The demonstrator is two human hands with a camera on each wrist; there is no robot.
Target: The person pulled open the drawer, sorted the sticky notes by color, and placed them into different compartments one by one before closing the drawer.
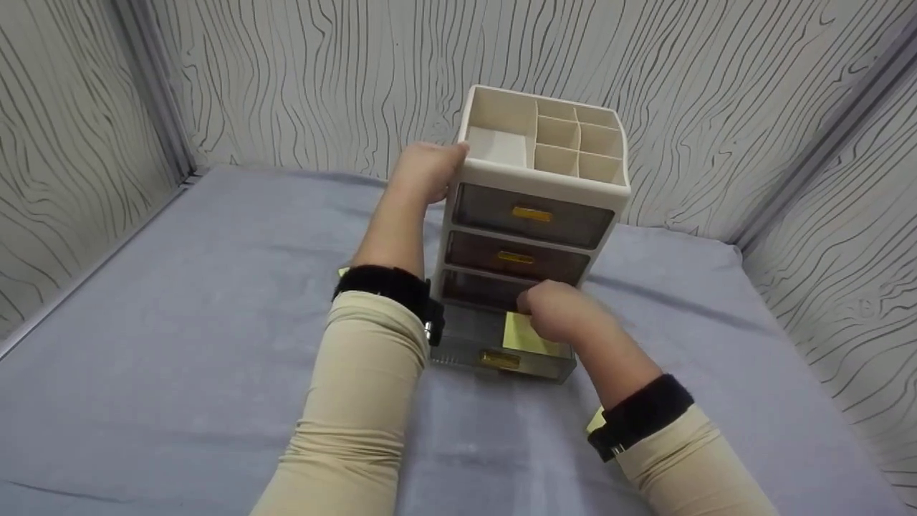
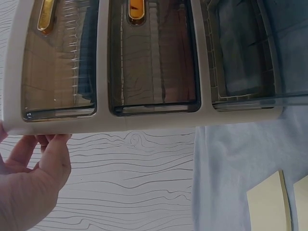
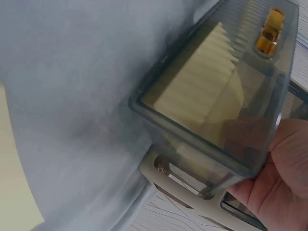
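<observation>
A white desktop drawer organizer (image 1: 544, 179) with smoky see-through drawers stands on the cloth. My left hand (image 1: 430, 170) grips its upper left edge, and in the left wrist view the fingers (image 2: 55, 159) bend against the side wall. The bottom drawer (image 1: 458, 347) is pulled out towards me. Inside it lies yellow note paper (image 1: 523, 333), also seen through the drawer in the right wrist view. My right hand (image 1: 566, 312) reaches into this drawer from the right, its curled fingers pinching the paper; the drawer wall and hand partly hide the fingertips.
Yellow paper pieces (image 2: 269, 202) lie on the blue-grey cloth (image 1: 179, 344) left of the organizer. Another yellow piece (image 1: 596, 421) shows beside the right wristband. Divided compartments (image 1: 579, 140) form the organizer's top. Wood-patterned panels (image 1: 344, 79) stand around the back and sides.
</observation>
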